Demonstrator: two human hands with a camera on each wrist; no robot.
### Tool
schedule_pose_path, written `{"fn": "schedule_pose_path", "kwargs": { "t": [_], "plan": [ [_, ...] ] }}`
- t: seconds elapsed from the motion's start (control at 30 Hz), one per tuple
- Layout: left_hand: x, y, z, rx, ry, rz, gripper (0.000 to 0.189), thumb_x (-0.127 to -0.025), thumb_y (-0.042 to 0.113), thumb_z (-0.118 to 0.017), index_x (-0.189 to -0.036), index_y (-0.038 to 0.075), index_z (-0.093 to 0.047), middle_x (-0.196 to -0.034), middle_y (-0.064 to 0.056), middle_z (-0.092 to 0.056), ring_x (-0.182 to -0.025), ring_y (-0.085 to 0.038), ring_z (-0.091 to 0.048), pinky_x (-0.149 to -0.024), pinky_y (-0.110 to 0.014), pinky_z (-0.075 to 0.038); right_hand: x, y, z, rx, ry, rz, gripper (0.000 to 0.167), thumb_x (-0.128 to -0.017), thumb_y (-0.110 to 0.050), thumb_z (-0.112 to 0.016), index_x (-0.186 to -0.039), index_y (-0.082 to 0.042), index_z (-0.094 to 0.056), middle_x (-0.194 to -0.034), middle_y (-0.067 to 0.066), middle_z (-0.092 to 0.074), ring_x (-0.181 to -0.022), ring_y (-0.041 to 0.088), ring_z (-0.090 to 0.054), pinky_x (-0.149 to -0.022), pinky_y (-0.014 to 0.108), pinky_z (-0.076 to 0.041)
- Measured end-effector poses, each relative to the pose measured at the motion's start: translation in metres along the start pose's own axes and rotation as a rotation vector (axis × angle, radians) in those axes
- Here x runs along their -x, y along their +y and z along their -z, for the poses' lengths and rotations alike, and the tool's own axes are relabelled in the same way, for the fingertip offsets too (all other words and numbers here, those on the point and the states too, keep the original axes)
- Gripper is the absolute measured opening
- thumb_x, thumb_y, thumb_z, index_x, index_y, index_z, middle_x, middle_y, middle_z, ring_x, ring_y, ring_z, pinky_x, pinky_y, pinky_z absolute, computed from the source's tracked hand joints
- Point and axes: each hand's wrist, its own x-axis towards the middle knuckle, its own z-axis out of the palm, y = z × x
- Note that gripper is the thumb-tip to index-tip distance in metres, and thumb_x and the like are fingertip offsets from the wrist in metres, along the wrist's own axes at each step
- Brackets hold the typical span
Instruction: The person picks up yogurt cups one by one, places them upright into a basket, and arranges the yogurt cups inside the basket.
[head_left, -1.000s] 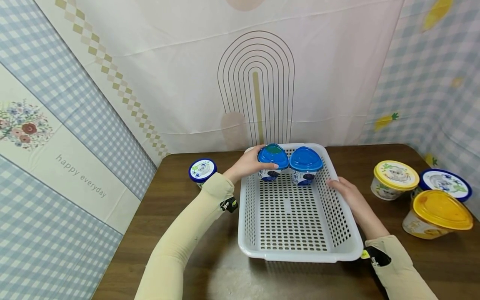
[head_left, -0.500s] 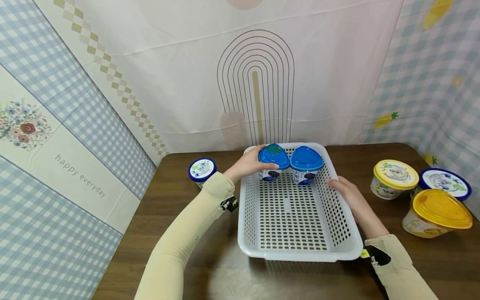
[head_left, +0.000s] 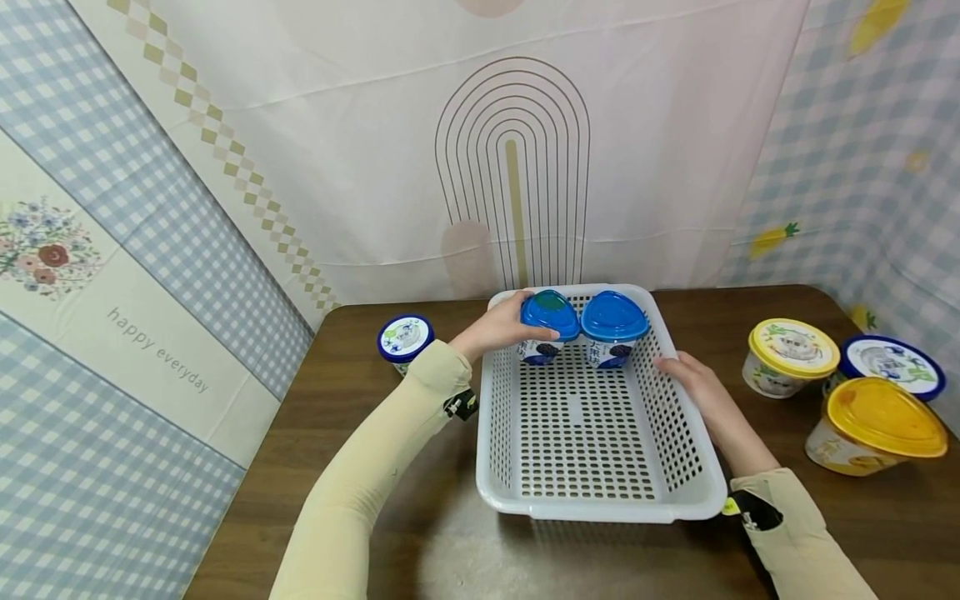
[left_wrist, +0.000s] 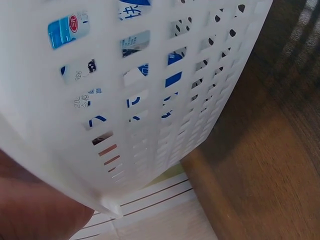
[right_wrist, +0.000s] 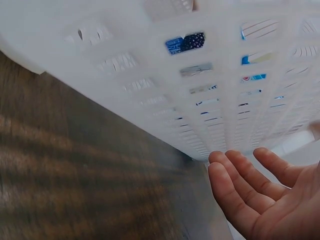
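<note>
The cup (head_left: pixel 551 316) is held about upright by the left grip (head_left: pixel 497 327) at the basket's (head_left: pixel 615 510) 11 o'clock, just beside the second cup (head_left: pixel 612 330). The basket is held at 3 o'clock by the right grip (head_left: pixel 699 385), thumb hooked over, fingers loose outside. The cup should be released only once seated flat. Lids are glossy, rounded-triangular; the basket is pale, perforated plastic; the bench (head_left: pixel 330 450) is wood-grained.

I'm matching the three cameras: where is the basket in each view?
Head: the basket sits right of centre, mostly in the lower half.
Left wrist: its holed side fills the upper left.
Right wrist: its holed side spans the top and upper right.
Shared landmark: the brown table.
</note>
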Motion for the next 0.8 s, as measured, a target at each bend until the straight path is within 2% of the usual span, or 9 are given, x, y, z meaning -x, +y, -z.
{"fn": "schedule_pose_path", "kwargs": {
  "t": [0.37,0.57,0.8],
  "plan": [
    [-0.0016,0.0022,0.0000,-0.003,-0.015,0.021,0.095,-0.089,0.042,-0.075,-0.158,0.004,-0.022,-0.153,-0.016,-0.042,-0.134,-0.027,-0.046,-0.113,-0.045,-0.038,-0.0010,0.0011,-0.0001,0.006,0.001,-0.005,0.073,-0.105,-0.047,-0.045,-0.158,-0.005,-0.017,-0.143,0.037,-0.043,-0.099,0.031,-0.069,-0.078,0.052,-0.059],
    [-0.0005,0.0033,0.0025,0.006,-0.020,0.072,0.099,-0.087,0.042,-0.078,-0.159,0.004,-0.020,-0.158,-0.016,-0.035,-0.141,-0.027,-0.038,-0.115,-0.044,-0.035,-0.0022,0.0020,-0.0007,0.016,0.004,-0.012,0.074,-0.105,-0.048,-0.044,-0.159,-0.005,-0.016,-0.145,0.036,-0.042,-0.101,0.030,-0.068,-0.079,0.051,-0.059],
    [0.0019,0.0047,0.0070,0.018,-0.026,0.101,0.095,-0.086,0.035,-0.079,-0.156,0.002,-0.025,-0.150,-0.016,-0.044,-0.131,-0.027,-0.047,-0.112,-0.046,-0.038,-0.0036,0.0030,-0.0006,0.006,0.004,-0.023,0.075,-0.105,-0.047,-0.044,-0.159,-0.005,-0.015,-0.145,0.036,-0.041,-0.103,0.033,-0.068,-0.078,0.052,-0.059]
  ]
}}
